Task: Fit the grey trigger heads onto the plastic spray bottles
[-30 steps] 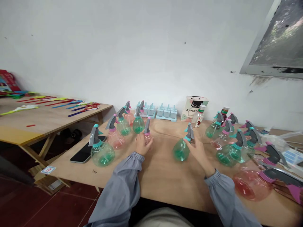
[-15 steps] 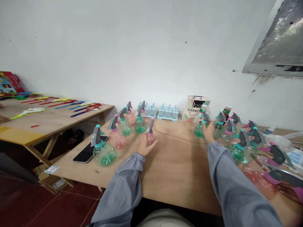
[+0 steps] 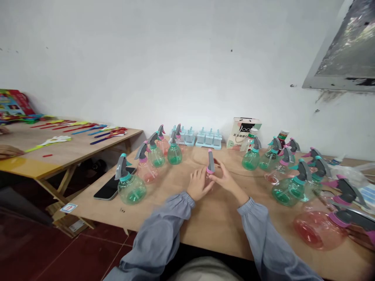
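Observation:
In the middle of the table stands a pink spray bottle [image 3: 210, 163] with a grey trigger head, upright between my hands. My left hand [image 3: 198, 182] wraps the bottle's left side, and my right hand [image 3: 226, 180] grips it from the right with the thumb near the pink collar. The lower body of this bottle is mostly hidden by my fingers. To the left stands a group of spray bottles, the nearest one green [image 3: 131, 190]. Several more are on the right, among them a green one [image 3: 250, 160] and a pink one lying tilted [image 3: 318, 230].
A black phone [image 3: 108, 189] lies behind the left bottles. Along the wall are light-blue popsicle moulds [image 3: 208, 139] and a printed carton [image 3: 241, 134]. On the side table [image 3: 79, 150] lie coloured plastic hand-shaped sticks, with another person's hand [image 3: 10, 151] at its edge.
My left hand has moved right with the pink spray bottle, to the table's middle. My right hand has left the green bottle on the right and come onto the pink one.

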Demonstrator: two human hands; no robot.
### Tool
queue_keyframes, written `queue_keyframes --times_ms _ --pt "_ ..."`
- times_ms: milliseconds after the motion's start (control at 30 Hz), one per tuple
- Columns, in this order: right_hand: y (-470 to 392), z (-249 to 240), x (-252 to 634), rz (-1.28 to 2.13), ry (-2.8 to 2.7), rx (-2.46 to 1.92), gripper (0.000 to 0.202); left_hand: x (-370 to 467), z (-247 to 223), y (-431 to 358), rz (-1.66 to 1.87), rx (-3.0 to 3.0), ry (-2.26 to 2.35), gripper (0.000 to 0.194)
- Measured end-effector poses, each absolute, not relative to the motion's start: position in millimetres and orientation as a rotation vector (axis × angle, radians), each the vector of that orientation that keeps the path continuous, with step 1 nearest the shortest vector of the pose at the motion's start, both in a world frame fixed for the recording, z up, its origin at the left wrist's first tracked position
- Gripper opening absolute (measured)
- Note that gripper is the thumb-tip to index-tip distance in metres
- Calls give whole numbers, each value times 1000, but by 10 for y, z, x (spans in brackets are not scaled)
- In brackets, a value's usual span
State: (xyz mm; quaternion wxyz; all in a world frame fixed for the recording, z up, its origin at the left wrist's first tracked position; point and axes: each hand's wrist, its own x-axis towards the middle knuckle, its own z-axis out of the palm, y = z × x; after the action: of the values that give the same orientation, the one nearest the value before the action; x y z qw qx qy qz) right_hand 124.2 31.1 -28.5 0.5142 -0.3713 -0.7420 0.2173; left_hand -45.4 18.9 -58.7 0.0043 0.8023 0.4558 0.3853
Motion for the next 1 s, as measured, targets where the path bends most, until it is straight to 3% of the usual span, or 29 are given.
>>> queue_keyframes --times_ms 333,500,600,767,1000 --pt "113 -342 1522 638 -1698 -923 73 -289 -639 -56 1265 2609 1068 66" --pt "92 -371 1498 545 -1685 -908 67 -675 -486 336 1903 1990 1392 62" --pt "88 -400 1470 515 -1667 -908 63 -1011 -313 763 2049 1558 1634 74" --pt "81 -427 1453 477 -1668 -912 71 -1315 -57 1327 1808 1470 1944 94" --pt "80 -454 1427 524 -1634 -950 67 -1177 -206 1192 1451 1732 2216 74"
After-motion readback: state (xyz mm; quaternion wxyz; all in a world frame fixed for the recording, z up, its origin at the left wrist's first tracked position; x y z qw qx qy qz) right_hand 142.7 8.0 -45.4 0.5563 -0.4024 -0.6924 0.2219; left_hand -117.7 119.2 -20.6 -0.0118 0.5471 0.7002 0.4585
